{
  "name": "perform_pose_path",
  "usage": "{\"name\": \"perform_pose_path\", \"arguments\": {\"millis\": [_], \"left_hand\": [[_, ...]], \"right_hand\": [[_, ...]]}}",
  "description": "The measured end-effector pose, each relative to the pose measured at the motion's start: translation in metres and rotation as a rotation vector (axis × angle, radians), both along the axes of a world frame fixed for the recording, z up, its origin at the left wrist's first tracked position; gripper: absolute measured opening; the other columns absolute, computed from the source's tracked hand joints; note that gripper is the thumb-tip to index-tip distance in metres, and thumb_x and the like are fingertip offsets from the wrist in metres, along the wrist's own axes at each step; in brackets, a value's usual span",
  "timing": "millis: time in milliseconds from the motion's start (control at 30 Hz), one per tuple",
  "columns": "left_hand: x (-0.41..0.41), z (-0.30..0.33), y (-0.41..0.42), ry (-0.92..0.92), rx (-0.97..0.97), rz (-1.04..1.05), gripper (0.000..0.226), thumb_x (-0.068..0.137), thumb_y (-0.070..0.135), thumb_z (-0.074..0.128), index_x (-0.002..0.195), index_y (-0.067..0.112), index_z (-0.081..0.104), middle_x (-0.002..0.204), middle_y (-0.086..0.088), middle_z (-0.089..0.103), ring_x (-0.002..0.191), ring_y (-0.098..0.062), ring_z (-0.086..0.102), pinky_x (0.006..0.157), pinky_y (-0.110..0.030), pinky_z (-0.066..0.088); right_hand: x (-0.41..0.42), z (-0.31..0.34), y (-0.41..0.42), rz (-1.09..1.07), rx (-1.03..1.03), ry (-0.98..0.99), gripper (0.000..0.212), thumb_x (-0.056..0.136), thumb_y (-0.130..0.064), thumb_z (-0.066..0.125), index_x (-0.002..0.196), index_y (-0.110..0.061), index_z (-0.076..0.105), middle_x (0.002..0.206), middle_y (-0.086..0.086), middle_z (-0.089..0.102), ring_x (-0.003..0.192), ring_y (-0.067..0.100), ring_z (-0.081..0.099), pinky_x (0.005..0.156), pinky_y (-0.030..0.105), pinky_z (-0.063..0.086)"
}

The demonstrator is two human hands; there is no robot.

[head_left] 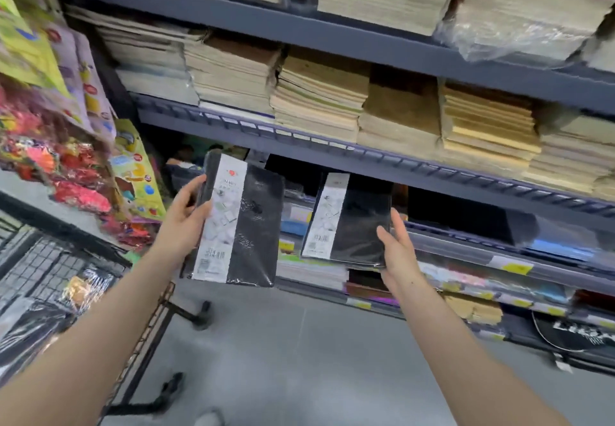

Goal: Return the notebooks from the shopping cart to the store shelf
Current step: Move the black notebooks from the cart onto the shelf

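Left hand (186,216), at 9 o'clock of centre, grips the left edge of a shrink-wrapped black notebook (246,222) with a white label band, held upright before the shelf unit (332,149). Right hand (397,246), at 3 o'clock, holds a second black notebook (359,222) by its right edge, fingers extended along it, tilted toward the shelf opening. Wire shopping cart (50,272) stands at 8 o'clock with wrapped goods inside.

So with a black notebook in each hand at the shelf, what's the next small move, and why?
Probably slide the right notebook forward into the dark gap under the shelf rail. The right hand already holds it closest to that opening, while the left hand grips the left notebook further out, near the shopping cart.
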State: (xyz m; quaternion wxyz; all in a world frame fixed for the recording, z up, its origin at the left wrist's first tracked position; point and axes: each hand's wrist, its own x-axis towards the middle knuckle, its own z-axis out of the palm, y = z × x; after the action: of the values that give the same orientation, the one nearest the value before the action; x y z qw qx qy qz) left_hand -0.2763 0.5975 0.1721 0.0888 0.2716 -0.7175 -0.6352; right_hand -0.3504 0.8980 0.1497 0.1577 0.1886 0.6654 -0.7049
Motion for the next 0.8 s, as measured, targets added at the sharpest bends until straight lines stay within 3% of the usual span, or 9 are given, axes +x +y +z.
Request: {"name": "perform_pose_path", "arguments": {"millis": [67, 167, 233, 367, 533, 600, 667, 733, 800], "left_hand": [[-0.012, -0.015, -0.008, 0.015, 0.025, 0.029, 0.040, 0.096, 0.008, 0.047, 0.124, 0.037, 0.046, 0.081, 0.002, 0.063, 0.054, 0.002, 0.064, 0.046, -0.014, 0.049], [-0.028, -0.039, -0.023, 0.025, 0.048, 0.011, 0.043, 0.094, 0.011, 0.050, 0.128, 0.038, 0.048, 0.090, 0.004, 0.070, 0.071, -0.011, 0.068, 0.058, -0.026, 0.056], [-0.036, -0.051, -0.030, 0.033, 0.038, 0.020, 0.042, 0.094, 0.011, 0.050, 0.122, 0.043, 0.051, 0.085, 0.010, 0.072, 0.073, -0.011, 0.068, 0.064, -0.029, 0.055], [-0.043, -0.070, -0.034, 0.068, 0.043, 0.026, 0.044, 0.095, 0.009, 0.048, 0.126, 0.041, 0.050, 0.094, 0.015, 0.069, 0.077, -0.006, 0.068, 0.065, -0.024, 0.055], [-0.042, -0.071, -0.029, 0.086, 0.068, 0.037, 0.046, 0.095, 0.007, 0.045, 0.127, 0.039, 0.048, 0.090, 0.022, 0.069, 0.075, 0.000, 0.068, 0.062, -0.017, 0.054], [-0.039, -0.068, -0.026, 0.086, 0.085, 0.040, 0.046, 0.095, 0.005, 0.044, 0.126, 0.040, 0.048, 0.086, 0.022, 0.068, 0.071, 0.001, 0.068, 0.059, -0.018, 0.055], [-0.037, -0.065, -0.023, 0.087, 0.092, 0.034, 0.046, 0.096, 0.005, 0.043, 0.127, 0.039, 0.048, 0.093, 0.020, 0.065, 0.070, 0.002, 0.067, 0.061, -0.018, 0.056], [-0.036, -0.063, -0.021, 0.087, 0.101, 0.023, 0.047, 0.096, 0.006, 0.043, 0.129, 0.039, 0.047, 0.097, 0.016, 0.065, 0.071, 0.001, 0.068, 0.061, -0.018, 0.056], [-0.037, -0.063, -0.022, 0.081, 0.105, 0.024, 0.047, 0.096, 0.006, 0.044, 0.130, 0.039, 0.047, 0.098, 0.014, 0.065, 0.071, 0.000, 0.068, 0.061, -0.019, 0.056]], "right_hand": [[-0.018, -0.012, -0.006, 0.006, -0.009, -0.009, 0.052, 0.098, -0.016, 0.043, 0.140, -0.043, 0.031, 0.155, -0.012, 0.018, 0.143, 0.016, 0.017, 0.114, 0.048, 0.016], [-0.041, -0.032, -0.018, -0.003, -0.003, 0.007, 0.052, 0.098, -0.017, 0.042, 0.142, -0.041, 0.029, 0.155, -0.013, 0.015, 0.144, 0.017, 0.014, 0.113, 0.049, 0.015], [-0.053, -0.043, -0.023, -0.018, -0.017, -0.012, 0.052, 0.098, -0.017, 0.041, 0.144, -0.037, 0.026, 0.156, -0.012, 0.014, 0.144, 0.016, 0.014, 0.114, 0.049, 0.013], [-0.070, -0.061, -0.028, -0.005, 0.005, -0.048, 0.052, 0.098, -0.022, 0.043, 0.144, -0.035, 0.026, 0.154, -0.008, 0.022, 0.141, 0.015, 0.024, 0.113, 0.048, 0.015], [-0.063, -0.060, -0.021, 0.080, 0.170, 0.104, 0.063, 0.089, -0.037, 0.057, 0.144, -0.035, 0.027, 0.149, -0.001, 0.032, 0.133, 0.014, 0.035, 0.111, 0.041, 0.026], [-0.047, -0.061, -0.017, 0.192, 0.325, 0.234, 0.066, 0.083, -0.045, 0.062, 0.141, -0.037, 0.033, 0.149, -0.002, 0.030, 0.138, 0.015, 0.030, 0.112, 0.038, 0.029], [-0.031, -0.065, -0.013, 0.323, 0.605, 0.353, 0.064, 0.079, -0.050, 0.063, 0.137, -0.040, 0.038, 0.150, -0.004, 0.023, 0.135, 0.016, 0.032, 0.105, 0.030, 0.034], [-0.021, -0.066, -0.013, 0.415, 1.056, 0.551, 0.052, 0.084, -0.051, 0.056, 0.134, -0.040, 0.043, 0.152, -0.003, 0.024, 0.121, 0.023, 0.048, 0.086, 0.034, 0.045], [-0.021, -0.065, -0.015, 0.427, 1.492, 0.821, 0.043, 0.089, -0.050, 0.045, 0.127, -0.033, 0.054, 0.145, 0.001, 0.042, 0.099, 0.029, 0.057, 0.072, 0.037, 0.046]]}}
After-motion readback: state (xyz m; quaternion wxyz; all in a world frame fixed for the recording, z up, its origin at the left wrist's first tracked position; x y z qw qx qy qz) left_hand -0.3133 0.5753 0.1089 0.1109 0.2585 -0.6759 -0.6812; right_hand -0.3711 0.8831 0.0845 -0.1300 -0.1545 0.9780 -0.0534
